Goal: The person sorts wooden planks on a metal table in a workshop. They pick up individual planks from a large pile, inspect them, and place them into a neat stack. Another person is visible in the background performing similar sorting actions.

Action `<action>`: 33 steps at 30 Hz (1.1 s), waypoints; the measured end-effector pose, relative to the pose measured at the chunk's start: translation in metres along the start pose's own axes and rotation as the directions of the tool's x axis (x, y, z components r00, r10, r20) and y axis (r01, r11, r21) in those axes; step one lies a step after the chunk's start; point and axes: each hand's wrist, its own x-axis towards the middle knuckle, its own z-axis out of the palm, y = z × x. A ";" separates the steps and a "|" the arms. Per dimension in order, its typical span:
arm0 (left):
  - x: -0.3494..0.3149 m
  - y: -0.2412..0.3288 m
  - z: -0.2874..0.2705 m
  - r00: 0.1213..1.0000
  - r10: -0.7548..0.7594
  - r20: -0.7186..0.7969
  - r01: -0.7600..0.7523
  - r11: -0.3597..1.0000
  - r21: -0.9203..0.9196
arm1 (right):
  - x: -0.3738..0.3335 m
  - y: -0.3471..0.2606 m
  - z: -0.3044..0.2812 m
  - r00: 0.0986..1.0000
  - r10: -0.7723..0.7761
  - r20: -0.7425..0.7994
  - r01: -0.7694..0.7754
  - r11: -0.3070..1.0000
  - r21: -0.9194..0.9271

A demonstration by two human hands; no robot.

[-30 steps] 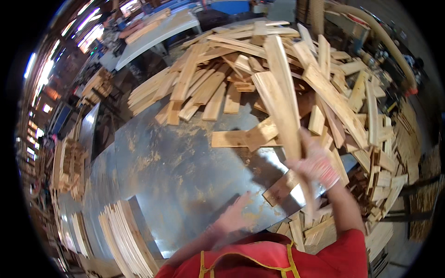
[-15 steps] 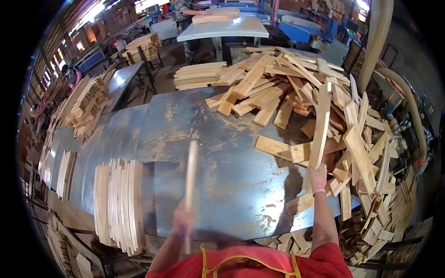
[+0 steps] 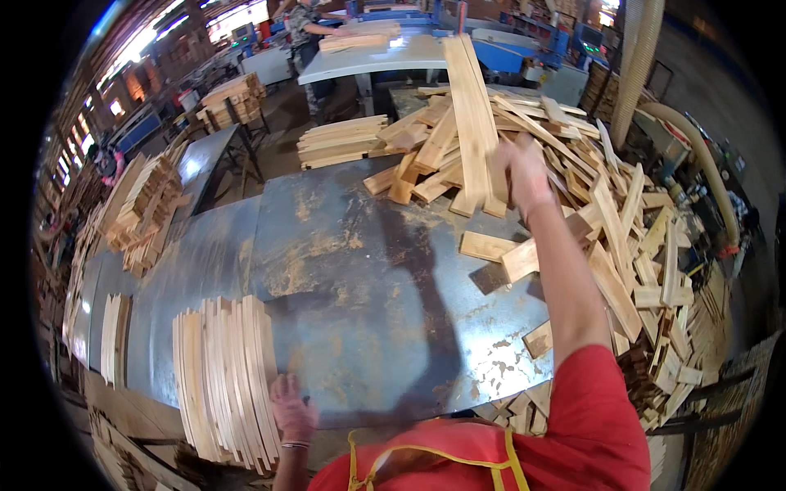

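Note:
My right hand [image 3: 526, 173], slightly blurred, is raised over the pile with its fingers at the edge of a long pale wooden board [image 3: 470, 110]. The board stands nearly upright; a second one seems to lie against it. At the lower left, boards on edge form a tight row [image 3: 221, 368] on the metal-topped table [image 3: 352, 286]. My left hand [image 3: 293, 411] lies against the right side of this row near its close end, fingers stretched and holding nothing. Beyond my right forearm spreads a loose heap of boards [image 3: 614, 278].
A smaller group of boards [image 3: 115, 340] stands left of the row. Stacked boards [image 3: 342, 141] lie at the table's far edge. A person [image 3: 307, 33] works at a light-topped machine table [image 3: 372, 61] behind. A ribbed hose [image 3: 643, 74] hangs at the right.
My right hand has moved up and away from me, swinging the board left over the heap. My left hand has let go of the board it held, which now appears at the row's right side.

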 end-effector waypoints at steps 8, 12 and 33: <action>0.001 0.097 0.059 0.958 0.217 0.189 -0.199 0.974 -0.110 | -0.126 0.055 -0.102 0.892 -0.409 -0.193 0.321 0.873 -0.367; 0.060 0.201 0.022 0.891 0.431 0.143 -0.383 0.883 -0.273 | -0.227 0.164 -0.284 0.938 -0.233 -0.257 -0.179 0.309 -0.934; 0.144 0.410 -0.005 0.758 0.413 0.505 -0.374 0.909 -0.183 | -0.205 0.154 -0.289 0.845 0.431 0.317 -0.280 0.861 -0.426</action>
